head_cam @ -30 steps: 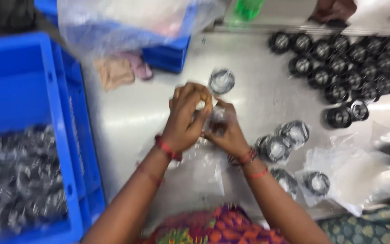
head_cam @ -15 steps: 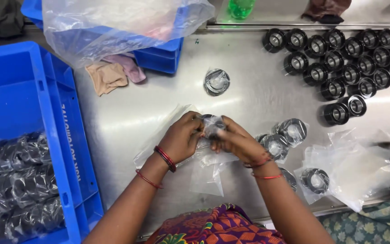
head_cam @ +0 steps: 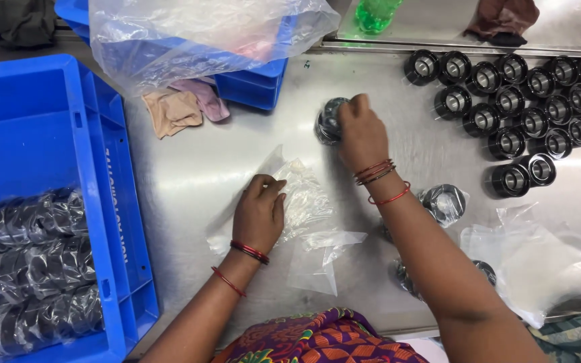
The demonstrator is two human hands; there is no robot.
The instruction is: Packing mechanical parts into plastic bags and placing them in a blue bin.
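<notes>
My right hand [head_cam: 359, 132] reaches across the steel table [head_cam: 189, 175] and grips a bagged black round part [head_cam: 328, 122] near the middle. My left hand [head_cam: 259, 215] rests palm-down on a small pile of clear plastic bags [head_cam: 307, 202], fingers curled on the top one. Another bagged black part [head_cam: 444, 203] lies just right of my right forearm, and further bagged parts [head_cam: 485, 271] sit partly hidden under that arm.
A blue crate [head_cam: 95, 188] at left holds several bagged parts. Several bare black round parts [head_cam: 526, 101] stand in rows at the right rear. A second blue crate [head_cam: 253, 84] with a large plastic sheet, rags [head_cam: 183, 107], a green bottle [head_cam: 376, 13] and loose bags [head_cam: 526, 262] surround them.
Both hands were together at the table's middle working a bagged part. My right hand has moved forward onto the bagged part further back; my left hand has dropped onto the bags.
</notes>
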